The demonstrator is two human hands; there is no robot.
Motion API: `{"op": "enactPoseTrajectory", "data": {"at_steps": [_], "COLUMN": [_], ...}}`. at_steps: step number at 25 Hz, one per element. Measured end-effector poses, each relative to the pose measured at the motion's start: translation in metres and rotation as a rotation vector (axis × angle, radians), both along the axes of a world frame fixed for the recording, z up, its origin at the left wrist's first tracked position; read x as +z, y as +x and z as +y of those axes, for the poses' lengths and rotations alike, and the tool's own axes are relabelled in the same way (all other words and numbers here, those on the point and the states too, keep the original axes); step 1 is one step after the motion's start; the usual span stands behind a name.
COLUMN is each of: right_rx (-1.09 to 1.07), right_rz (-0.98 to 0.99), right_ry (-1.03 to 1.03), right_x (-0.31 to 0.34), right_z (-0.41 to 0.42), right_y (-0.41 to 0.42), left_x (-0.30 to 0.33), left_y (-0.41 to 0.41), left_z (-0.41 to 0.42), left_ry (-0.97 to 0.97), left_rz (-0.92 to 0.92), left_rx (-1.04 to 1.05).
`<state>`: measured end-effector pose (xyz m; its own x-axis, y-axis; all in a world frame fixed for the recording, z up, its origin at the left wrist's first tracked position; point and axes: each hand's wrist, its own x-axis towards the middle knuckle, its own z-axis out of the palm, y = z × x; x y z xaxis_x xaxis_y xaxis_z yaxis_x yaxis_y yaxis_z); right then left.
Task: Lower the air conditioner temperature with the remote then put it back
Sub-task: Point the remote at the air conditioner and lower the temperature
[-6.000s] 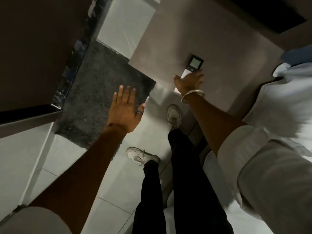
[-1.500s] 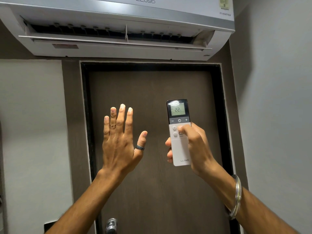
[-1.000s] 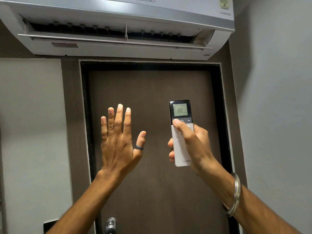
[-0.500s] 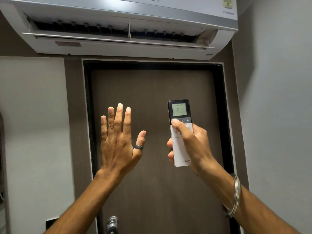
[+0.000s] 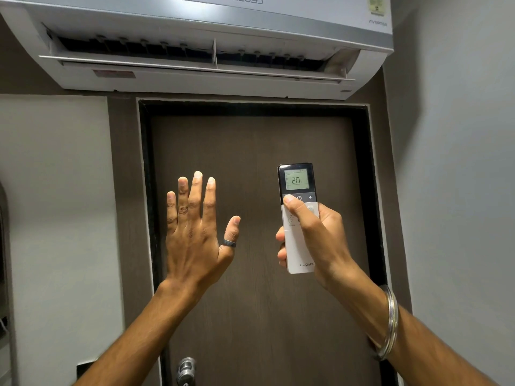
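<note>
**Down to 20 on the display**

Dropped again, from 21 half a second back to 20 on the little green screen now, with the thumb hardly shifted from its button.

Right hand (image 5: 312, 240) wrapped firmly round the remote (image 5: 298, 218), held upright at the right of the scene, in front of the brown door (image 5: 250, 302). Thumb pressed on the far-left button of the dark strip, beside the power symbol and the plus sign. Fingertips curling round the remote's left edge. Silver bangle (image 5: 390, 321) loose on that wrist.

Left hand (image 5: 195, 235) raised flat at the left, palm away, fingers spread and grasping nothing, dark ring (image 5: 229, 243) on the thumb. Well apart from the remote.

Overhead, farther off, the white air conditioner (image 5: 195, 37) above the door frame, flap open, dark louvres showing. Metal door handle (image 5: 186, 370) low down, near the bottom edge.
</note>
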<state>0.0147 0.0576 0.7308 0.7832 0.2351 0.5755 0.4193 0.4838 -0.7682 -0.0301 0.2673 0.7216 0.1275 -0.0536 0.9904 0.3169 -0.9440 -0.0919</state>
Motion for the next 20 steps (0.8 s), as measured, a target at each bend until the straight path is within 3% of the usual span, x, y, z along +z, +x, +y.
{"op": "enactPoseTrajectory", "data": {"at_steps": [20], "right_rx": [-0.016], "right_rz": [-0.018], "right_ry": [-0.018], "right_x": [0.0008], "right_z": [-0.0061], "right_y": [-0.0042], "left_x": [0.003], "left_y": [0.0017], "left_z": [-0.0031], "left_ry": [0.01], "left_rz": [-0.011], "left_rx": [-0.023]}}
